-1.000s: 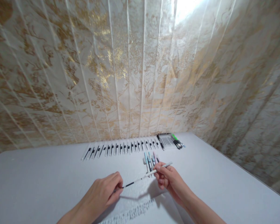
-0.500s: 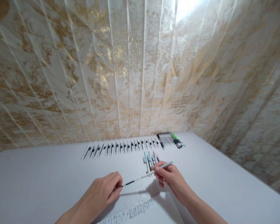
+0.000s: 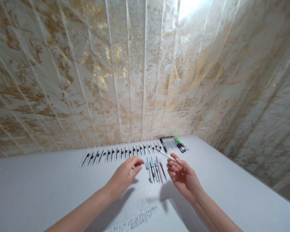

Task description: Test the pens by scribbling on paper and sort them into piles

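Both hands have shifted since half a second ago: my left hand (image 3: 125, 174) went from beside the paper (image 3: 163, 222) up to the little bunch of pens (image 3: 159, 169), and my right hand (image 3: 185, 178) swung the white pen (image 3: 168, 156) round so it slants up toward the back row. As for brands, can't make any out, and the lines of dark writing on the paper are way too blurry to read. Its bottom edge gets cut off by the frame too. One end of the white pen is hidden behind my right fingers, which are pinching it above the worktop (image 3: 38, 187). Palm's half turned up on that side, wrist lifted. Left one's palm down, thumb and index parted just beside the blue-topped pens, can't tell if I'm touching them. Further back lies a row of clear tubes (image 3: 122, 154) with black bits, too small to make out, plus dark pens (image 3: 163, 146) and green caps (image 3: 178, 140) off to the right.
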The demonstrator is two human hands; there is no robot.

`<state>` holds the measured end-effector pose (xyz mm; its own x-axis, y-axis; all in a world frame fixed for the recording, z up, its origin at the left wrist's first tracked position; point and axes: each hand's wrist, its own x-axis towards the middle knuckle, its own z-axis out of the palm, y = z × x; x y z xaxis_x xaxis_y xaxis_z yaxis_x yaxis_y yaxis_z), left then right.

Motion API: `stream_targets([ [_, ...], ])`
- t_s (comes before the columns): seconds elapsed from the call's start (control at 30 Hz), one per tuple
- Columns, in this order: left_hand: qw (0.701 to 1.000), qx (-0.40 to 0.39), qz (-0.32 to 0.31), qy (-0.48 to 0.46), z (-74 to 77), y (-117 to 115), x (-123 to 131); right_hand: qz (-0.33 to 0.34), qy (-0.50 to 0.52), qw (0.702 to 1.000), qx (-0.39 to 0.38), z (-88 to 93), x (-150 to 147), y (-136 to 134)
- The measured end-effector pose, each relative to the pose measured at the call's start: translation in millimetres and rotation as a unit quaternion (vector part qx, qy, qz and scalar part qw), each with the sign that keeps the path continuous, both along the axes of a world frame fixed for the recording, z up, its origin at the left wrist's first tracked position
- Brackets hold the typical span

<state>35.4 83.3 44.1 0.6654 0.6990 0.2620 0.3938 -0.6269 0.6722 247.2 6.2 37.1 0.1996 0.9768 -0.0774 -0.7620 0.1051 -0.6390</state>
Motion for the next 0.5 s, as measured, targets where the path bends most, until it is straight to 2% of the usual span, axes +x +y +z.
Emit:
stream_targets([
  [0.1,0.997,0.030,-0.026,0.061,-22.2,-0.6,14.7,-0.012,-0.008,1.000,0.022,-0.5,2.7,1.5],
  [0.2,0.993,0.065,-0.025,0.092,-35.2,-6.4,25.7,0.004,-0.039,0.999,0.012,-4.8,-1.6,0.5],
  [0.5,0.986,0.102,-0.038,0.125,-37.1,-12.2,28.4,0.026,-0.089,0.996,-0.010,-13.7,-6.2,1.2],
])
